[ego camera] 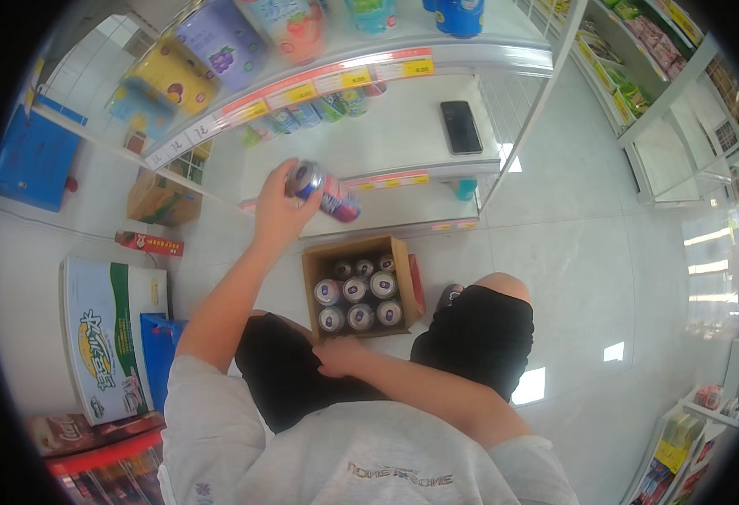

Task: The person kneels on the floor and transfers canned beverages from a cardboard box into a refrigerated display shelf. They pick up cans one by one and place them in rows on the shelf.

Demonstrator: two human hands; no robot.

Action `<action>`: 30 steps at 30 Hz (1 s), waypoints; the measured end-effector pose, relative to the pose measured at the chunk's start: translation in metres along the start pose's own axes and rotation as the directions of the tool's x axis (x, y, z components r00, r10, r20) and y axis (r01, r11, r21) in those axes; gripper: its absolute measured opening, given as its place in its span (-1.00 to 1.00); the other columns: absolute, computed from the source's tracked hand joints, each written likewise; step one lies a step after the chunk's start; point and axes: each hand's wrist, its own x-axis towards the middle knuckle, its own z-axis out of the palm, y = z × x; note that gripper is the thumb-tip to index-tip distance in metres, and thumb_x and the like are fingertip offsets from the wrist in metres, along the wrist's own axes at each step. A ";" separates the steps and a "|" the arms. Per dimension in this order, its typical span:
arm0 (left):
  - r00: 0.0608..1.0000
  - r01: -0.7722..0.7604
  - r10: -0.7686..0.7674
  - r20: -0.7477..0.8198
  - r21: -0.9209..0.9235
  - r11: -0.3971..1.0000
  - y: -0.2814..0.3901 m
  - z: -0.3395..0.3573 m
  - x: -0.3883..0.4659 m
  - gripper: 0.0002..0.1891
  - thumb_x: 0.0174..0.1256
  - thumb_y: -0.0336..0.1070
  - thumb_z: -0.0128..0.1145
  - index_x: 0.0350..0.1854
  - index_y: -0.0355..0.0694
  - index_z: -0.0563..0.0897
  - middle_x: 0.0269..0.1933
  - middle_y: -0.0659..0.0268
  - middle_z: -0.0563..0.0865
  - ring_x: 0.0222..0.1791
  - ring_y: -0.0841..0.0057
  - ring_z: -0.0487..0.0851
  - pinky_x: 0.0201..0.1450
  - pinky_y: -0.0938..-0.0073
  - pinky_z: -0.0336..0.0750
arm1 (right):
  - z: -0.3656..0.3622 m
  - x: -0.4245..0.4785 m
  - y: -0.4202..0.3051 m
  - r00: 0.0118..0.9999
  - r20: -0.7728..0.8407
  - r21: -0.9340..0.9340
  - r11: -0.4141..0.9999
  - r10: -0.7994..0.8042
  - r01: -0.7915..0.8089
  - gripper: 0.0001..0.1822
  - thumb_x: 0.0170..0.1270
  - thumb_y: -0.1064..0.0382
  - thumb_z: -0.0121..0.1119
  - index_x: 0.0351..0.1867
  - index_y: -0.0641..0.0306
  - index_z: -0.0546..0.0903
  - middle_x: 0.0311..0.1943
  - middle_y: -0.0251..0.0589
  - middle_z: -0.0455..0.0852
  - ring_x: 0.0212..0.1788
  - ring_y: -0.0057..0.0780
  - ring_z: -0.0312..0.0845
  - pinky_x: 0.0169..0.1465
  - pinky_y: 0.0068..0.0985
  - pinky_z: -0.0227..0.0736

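My left hand holds a drink can, tilted, over the front edge of the middle metal shelf. The can is pink, blue and silver. Below it, an opened cardboard box stands on the floor between my knees, with several upright cans inside, tops up. My right hand rests by the near side of the box, at my thigh; its fingers are curled, and whether they hold anything is hidden. Further back on the middle shelf stands a row of cans, partly under the upper shelf.
A black phone lies on the middle shelf's right part. Large cans stand on the upper shelf above my left hand. White shelf posts flank the shelves. Cartons stand at the left. A teal object is on the lowest shelf.
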 end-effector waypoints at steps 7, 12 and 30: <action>0.985 0.174 -0.174 0.007 0.020 0.985 -0.029 -0.025 -0.094 -0.23 0.27 -0.31 0.59 0.52 -0.33 0.53 0.23 0.08 0.75 0.05 0.36 0.77 0.10 0.35 0.69 | -0.002 0.002 -0.002 1.000 0.012 -0.020 1.000 0.009 -0.008 -0.45 0.50 -0.10 0.31 0.36 0.17 0.66 0.25 0.06 0.81 0.29 0.04 0.78 0.27 0.05 0.67; 0.979 0.198 -0.201 0.037 0.085 0.977 -0.055 -0.008 -0.122 -0.19 0.25 -0.29 0.59 0.53 -0.35 0.50 0.26 0.03 0.71 0.11 0.31 0.76 0.10 0.35 0.70 | 0.004 0.007 -0.001 1.000 0.016 -0.023 1.000 0.022 -0.021 -0.43 0.52 -0.13 0.30 0.37 0.17 0.66 0.27 0.06 0.80 0.30 0.04 0.77 0.28 0.04 0.68; 0.921 0.067 -0.271 0.280 0.571 0.818 -0.074 0.060 -0.148 0.05 0.08 -0.09 0.66 0.62 -0.31 0.36 0.26 -0.05 0.75 0.28 -0.13 0.63 0.34 -0.09 0.54 | 0.018 0.013 0.011 0.997 -0.070 -0.024 0.999 -0.034 0.032 0.19 0.45 0.02 0.33 0.86 -0.05 -0.27 0.16 -0.07 0.86 0.14 -0.03 0.84 0.13 -0.03 0.75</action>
